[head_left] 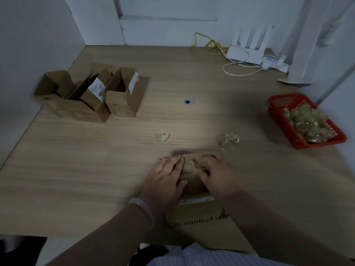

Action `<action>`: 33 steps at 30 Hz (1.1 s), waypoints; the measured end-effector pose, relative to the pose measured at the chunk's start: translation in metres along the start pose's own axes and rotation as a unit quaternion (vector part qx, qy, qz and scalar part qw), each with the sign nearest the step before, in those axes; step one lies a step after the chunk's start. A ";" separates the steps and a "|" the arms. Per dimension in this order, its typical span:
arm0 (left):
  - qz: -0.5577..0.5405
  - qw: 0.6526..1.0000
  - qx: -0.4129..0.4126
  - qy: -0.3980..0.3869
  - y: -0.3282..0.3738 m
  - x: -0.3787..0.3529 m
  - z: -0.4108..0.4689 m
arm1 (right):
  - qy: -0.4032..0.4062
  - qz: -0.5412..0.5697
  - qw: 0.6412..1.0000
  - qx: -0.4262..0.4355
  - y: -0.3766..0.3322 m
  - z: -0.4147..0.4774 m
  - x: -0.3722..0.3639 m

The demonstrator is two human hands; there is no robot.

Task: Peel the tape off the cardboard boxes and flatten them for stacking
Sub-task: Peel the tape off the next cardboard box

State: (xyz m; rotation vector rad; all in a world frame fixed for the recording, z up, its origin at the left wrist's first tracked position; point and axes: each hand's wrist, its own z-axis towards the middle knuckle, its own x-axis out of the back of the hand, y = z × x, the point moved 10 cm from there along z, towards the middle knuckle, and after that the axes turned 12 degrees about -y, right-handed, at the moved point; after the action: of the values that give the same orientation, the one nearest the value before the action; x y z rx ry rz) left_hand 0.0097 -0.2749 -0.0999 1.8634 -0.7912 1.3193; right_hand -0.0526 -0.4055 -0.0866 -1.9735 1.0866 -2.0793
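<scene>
A small cardboard box (pixel 192 181) lies on the wooden table (pixel 96 160) in front of me, over a larger flat piece of cardboard (pixel 199 219) with printed letters. My left hand (pixel 165 179) rests on the box's left side, fingers straight, holding it down. My right hand (pixel 215 173) pinches a crumpled strip of clear yellowish tape (pixel 197 164) on the box's top. Two balls of peeled tape (pixel 162 138) (pixel 230 138) lie on the table beyond the box.
Several open cardboard boxes (pixel 92 93) stand at the back left. A red plastic basket (pixel 305 120) with many tape balls sits at the right. A white router (pixel 245 52) with cables is at the back right. A round grommet (pixel 189 101) marks the table's middle.
</scene>
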 end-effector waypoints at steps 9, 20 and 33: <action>0.013 0.999 -0.007 0.034 0.004 0.010 -0.006 | -0.040 0.060 0.997 -0.026 0.009 -0.002 0.005; 0.026 0.999 -0.007 0.030 0.006 0.009 -0.005 | -0.062 -0.148 0.985 0.067 0.001 -0.004 0.004; 0.029 0.996 0.077 0.023 0.008 0.006 0.005 | -0.085 0.037 0.995 -0.038 0.015 -0.008 0.007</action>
State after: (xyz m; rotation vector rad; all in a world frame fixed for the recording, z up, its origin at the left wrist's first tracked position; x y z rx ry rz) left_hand 0.0074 -0.2844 -0.0933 1.9343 -0.7426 1.4903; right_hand -0.0667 -0.4170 -0.0878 -2.0657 1.2017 -1.8226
